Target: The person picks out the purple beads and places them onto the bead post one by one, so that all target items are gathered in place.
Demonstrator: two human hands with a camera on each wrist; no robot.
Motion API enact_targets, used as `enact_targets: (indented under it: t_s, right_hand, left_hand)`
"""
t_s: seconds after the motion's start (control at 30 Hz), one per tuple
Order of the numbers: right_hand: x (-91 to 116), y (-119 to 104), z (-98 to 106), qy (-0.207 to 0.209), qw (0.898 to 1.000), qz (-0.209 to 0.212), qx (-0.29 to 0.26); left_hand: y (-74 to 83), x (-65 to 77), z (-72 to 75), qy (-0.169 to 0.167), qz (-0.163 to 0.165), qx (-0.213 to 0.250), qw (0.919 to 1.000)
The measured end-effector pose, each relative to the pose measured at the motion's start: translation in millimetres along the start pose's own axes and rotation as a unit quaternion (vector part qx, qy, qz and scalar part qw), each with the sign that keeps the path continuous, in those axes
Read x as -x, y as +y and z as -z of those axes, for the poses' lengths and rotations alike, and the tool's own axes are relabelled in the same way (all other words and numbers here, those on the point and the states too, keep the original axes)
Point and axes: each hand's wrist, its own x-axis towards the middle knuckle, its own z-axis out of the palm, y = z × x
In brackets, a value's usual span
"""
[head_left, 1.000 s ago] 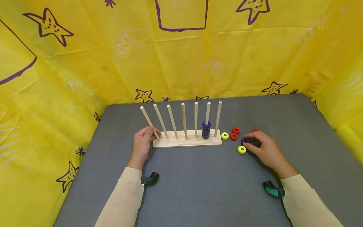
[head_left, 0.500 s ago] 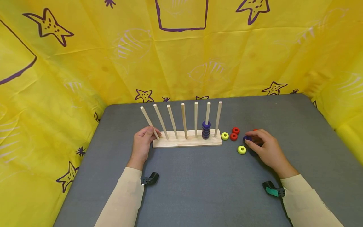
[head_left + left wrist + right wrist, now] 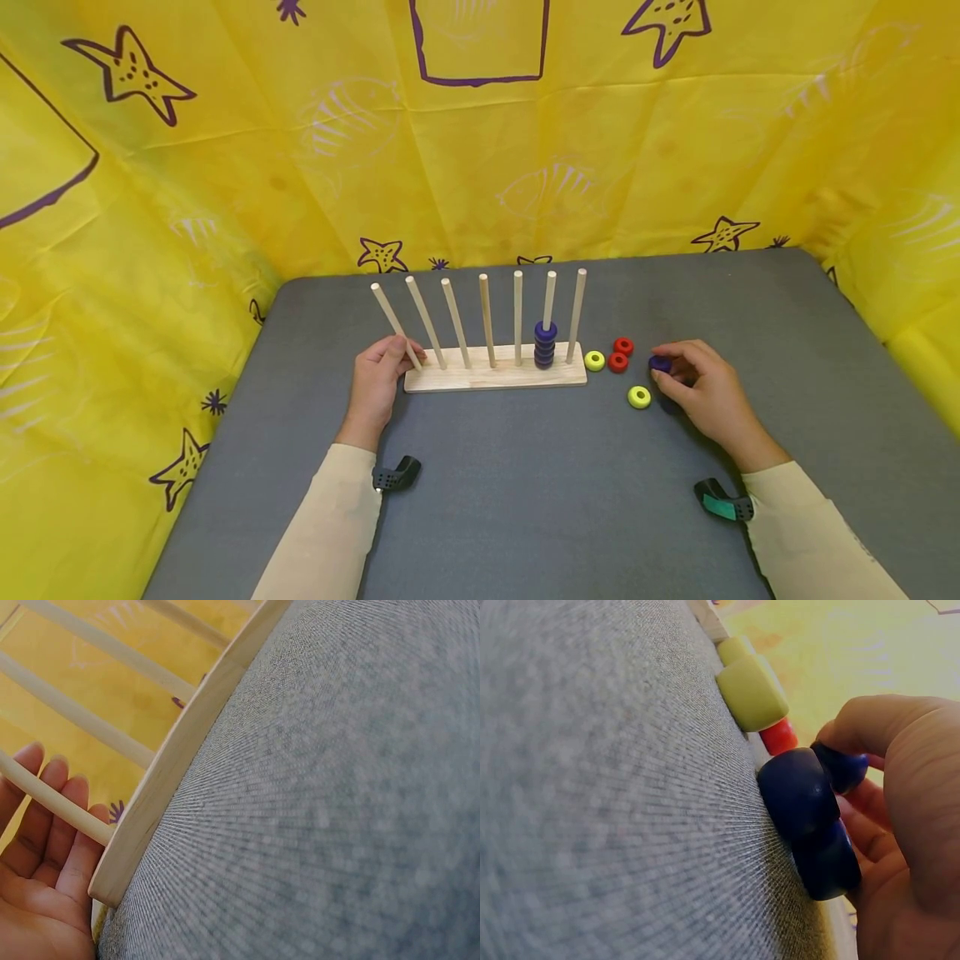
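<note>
A wooden stand (image 3: 495,379) with several upright pegs sits on the table. My left hand (image 3: 377,379) holds the leftmost peg (image 3: 56,802) near its foot, its fingers (image 3: 54,840) passing behind the peg in the left wrist view. Several dark blue rings (image 3: 545,346) are stacked on the second peg from the right. Right of the stand, my right hand (image 3: 705,387) pinches a dark blue ring (image 3: 660,364) between thumb and fingertips. Two more dark blue rings (image 3: 799,795) show beside that hand in the right wrist view; the hand hides them from the head view.
Two yellow rings (image 3: 639,397) and two red rings (image 3: 618,362) lie between the stand and my right hand. The table (image 3: 525,492) has a grey cloth surface. A yellow patterned curtain (image 3: 465,183) hangs behind and at both sides.
My right hand has drawn the pinched blue ring a little right and away from the near yellow ring. A red ring behind that hand has gone out of sight. The left hand stays put.
</note>
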Motion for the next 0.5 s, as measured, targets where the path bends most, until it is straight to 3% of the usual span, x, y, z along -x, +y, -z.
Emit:
enact_targets:
  t_s: [0.5]
  right_hand:
    - [-3.6, -13.6, 4.2, 0.012, 1.0, -0.015, -0.014]
  left_hand:
    - [-0.9, 0.5, -0.3, 0.001, -0.004, 0.006, 1.0]
